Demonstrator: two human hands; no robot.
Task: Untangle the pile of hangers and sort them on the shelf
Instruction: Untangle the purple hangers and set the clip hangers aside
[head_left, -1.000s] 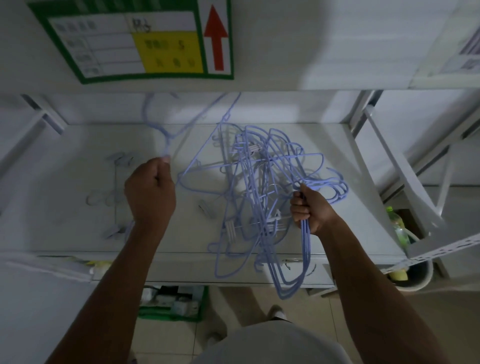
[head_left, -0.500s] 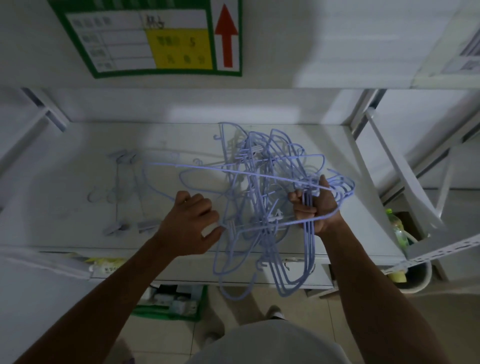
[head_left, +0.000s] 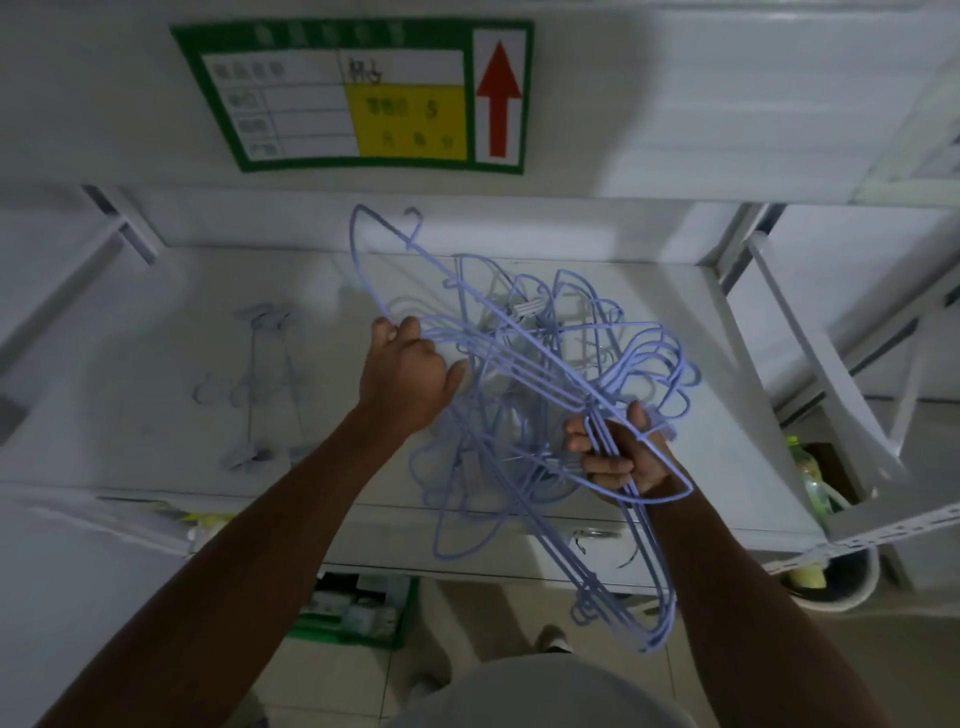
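A tangled pile of lilac wire hangers (head_left: 540, 364) rests on the white shelf (head_left: 156, 426), right of centre. My right hand (head_left: 618, 457) is shut on a bunch of hangers (head_left: 639, 561) that droops over the shelf's front edge. My left hand (head_left: 408, 374) pinches the wire of one hanger (head_left: 374, 244), which is tilted up toward the back wall with its hook at the top. That hanger is still caught in the pile. Two pale clip hangers (head_left: 254, 384) lie flat on the shelf's left side.
A green-framed label with a red arrow (head_left: 358, 98) is stuck on the upper shelf's front. Slanted shelf posts (head_left: 810, 358) stand at the right. A bin with a bottle (head_left: 810, 483) sits at floor level right. A green crate (head_left: 358, 613) lies under the shelf.
My left hand has moved up and back from the pile's front and gripped a hanger, lifting it toward the back wall. My right hand keeps its bunch, slightly lower and nearer.
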